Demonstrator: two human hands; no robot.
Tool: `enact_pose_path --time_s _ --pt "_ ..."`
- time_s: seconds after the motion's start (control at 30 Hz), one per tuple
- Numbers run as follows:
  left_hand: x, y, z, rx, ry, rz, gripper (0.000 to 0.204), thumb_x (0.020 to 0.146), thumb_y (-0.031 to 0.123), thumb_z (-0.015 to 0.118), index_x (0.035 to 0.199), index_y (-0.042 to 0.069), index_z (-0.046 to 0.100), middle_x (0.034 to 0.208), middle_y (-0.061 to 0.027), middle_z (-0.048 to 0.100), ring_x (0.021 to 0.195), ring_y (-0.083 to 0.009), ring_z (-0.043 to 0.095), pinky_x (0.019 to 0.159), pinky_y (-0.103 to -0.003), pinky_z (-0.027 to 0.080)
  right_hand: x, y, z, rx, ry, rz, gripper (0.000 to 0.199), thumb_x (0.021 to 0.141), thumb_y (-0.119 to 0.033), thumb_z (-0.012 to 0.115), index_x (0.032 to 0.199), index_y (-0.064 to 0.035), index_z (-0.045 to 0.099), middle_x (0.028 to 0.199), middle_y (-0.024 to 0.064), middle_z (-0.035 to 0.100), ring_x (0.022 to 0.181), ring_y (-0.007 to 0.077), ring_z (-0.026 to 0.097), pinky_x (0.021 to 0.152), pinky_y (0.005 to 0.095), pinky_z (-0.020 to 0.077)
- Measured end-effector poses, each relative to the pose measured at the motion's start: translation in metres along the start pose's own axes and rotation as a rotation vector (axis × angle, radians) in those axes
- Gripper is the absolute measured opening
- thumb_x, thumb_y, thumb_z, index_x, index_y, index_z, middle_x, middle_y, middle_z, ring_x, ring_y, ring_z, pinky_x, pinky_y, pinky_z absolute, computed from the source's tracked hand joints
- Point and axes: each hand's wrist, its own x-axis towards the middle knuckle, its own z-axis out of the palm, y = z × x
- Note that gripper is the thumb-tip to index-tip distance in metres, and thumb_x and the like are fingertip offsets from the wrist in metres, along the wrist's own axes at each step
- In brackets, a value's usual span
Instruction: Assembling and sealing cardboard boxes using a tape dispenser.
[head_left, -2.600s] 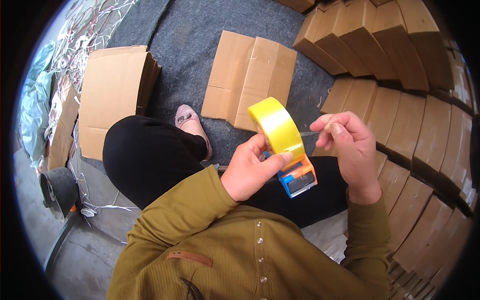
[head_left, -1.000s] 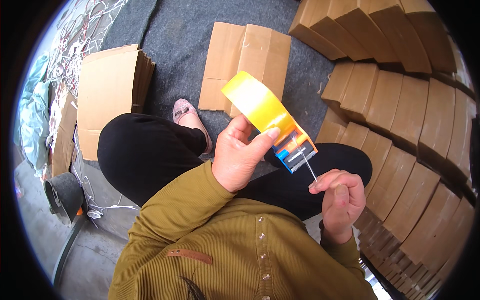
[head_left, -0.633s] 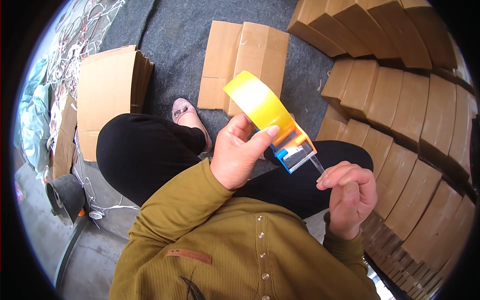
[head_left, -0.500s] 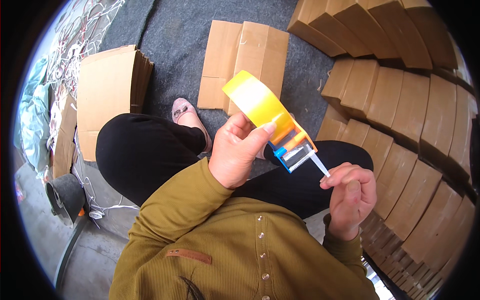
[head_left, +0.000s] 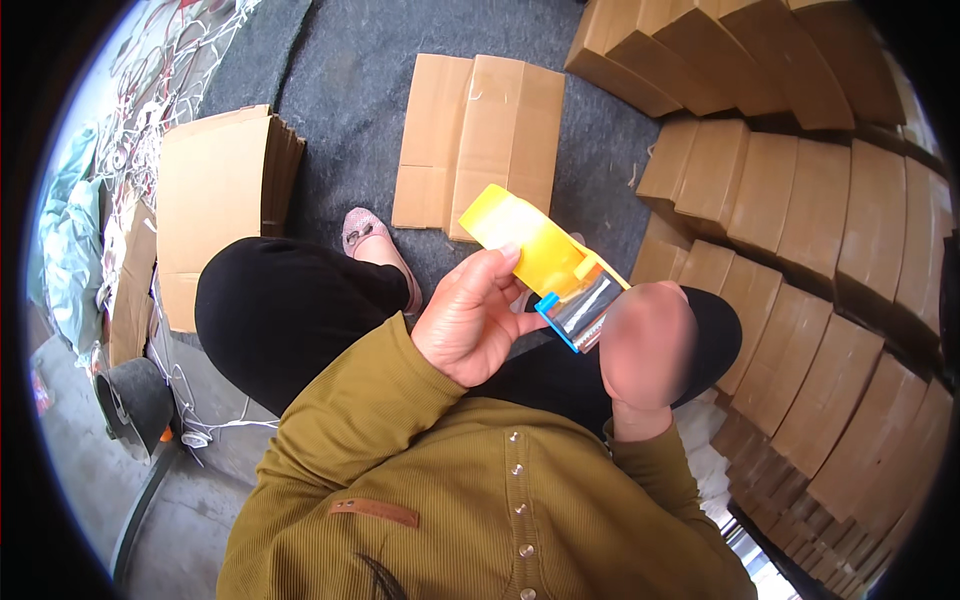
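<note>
A tape dispenser (head_left: 590, 300) with a yellow roll of tape (head_left: 510, 225) is held over my lap. Its cutter end has a blue side frame and a toothed metal edge. My left hand (head_left: 468, 325) grips the roll, thumb on top, with some fingers hidden behind it. My right hand (head_left: 645, 345) is up against the cutter end, its fingers smeared and partly hidden. I cannot make out whether any tape strip is between them. Beyond the dispenser, a folded cardboard box (head_left: 510, 135) lies on the dark mat.
A stack of flattened cardboard (head_left: 212, 200) stands at my left. Rows of stacked cardboard boxes (head_left: 815, 205) rise along the right. Tangled white straps (head_left: 165, 110), a pale blue plastic bag (head_left: 70, 250) and a dark roll (head_left: 140, 400) lie at the far left.
My right hand has moved left and up to the cutter end; the pale strip stretched between it and the dispenser no longer shows. The dispenser has dipped slightly nearer to me.
</note>
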Motion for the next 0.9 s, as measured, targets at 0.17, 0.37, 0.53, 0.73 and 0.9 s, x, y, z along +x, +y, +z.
enact_pose_path --time_s 0.17,0.37,0.53,0.73,0.9 --pt "0.003 -0.003 -0.002 -0.05 0.045 0.027 0.041 0.097 0.03 0.064 0.129 0.005 0.054 0.128 -0.008 0.06 0.121 -0.0205 0.055 0.1 -0.048 0.049 0.015 0.018 0.0 0.294 0.049 0.082 0.022 0.096 -0.005 0.065 0.116 -0.0122 0.065 0.105 0.0055 0.071 0.07 0.0112 0.057 0.065 0.0247 0.0498" --pt "0.005 -0.007 -0.004 -0.047 0.111 0.202 0.037 0.098 0.025 0.064 0.128 0.007 0.053 0.126 -0.0062 0.06 0.118 -0.0185 0.056 0.099 -0.047 0.048 0.035 0.028 0.011 0.286 0.187 0.141 0.014 0.098 -0.008 0.064 0.11 -0.0127 0.069 0.105 0.0062 0.072 0.057 0.0053 0.049 0.058 0.0208 0.0458" --pt "0.007 -0.007 0.003 0.016 0.064 0.32 0.037 0.098 0.026 0.063 0.128 0.008 0.054 0.128 -0.004 0.062 0.122 -0.0174 0.056 0.102 -0.046 0.045 0.044 0.047 0.011 0.344 0.323 0.356 0.015 0.096 -0.007 0.063 0.11 -0.0109 0.064 0.104 0.0052 0.07 0.067 0.0068 0.059 0.06 0.0214 0.0508" --pt "0.006 -0.006 0.0 0.08 0.054 0.377 0.035 0.1 0.025 0.061 0.13 0.008 0.054 0.129 -0.0041 0.062 0.121 -0.0175 0.057 0.102 -0.045 0.046 0.047 0.037 -0.012 -0.251 0.262 0.211 0.04 0.091 0.006 0.059 0.13 -0.0001 0.051 0.126 0.0134 0.061 0.112 0.0218 0.063 0.097 0.0342 0.0528" --pt "0.003 0.006 -0.003 -0.016 0.041 0.283 0.039 0.1 0.031 0.061 0.13 0.007 0.054 0.128 -0.007 0.062 0.12 -0.0195 0.058 0.097 -0.045 0.051 0.034 0.011 -0.007 -0.9 -0.299 0.007 0.107 0.07 -0.014 0.086 0.156 -0.0002 0.024 0.149 0.0177 0.045 0.138 0.0296 0.044 0.115 0.0414 0.0339"
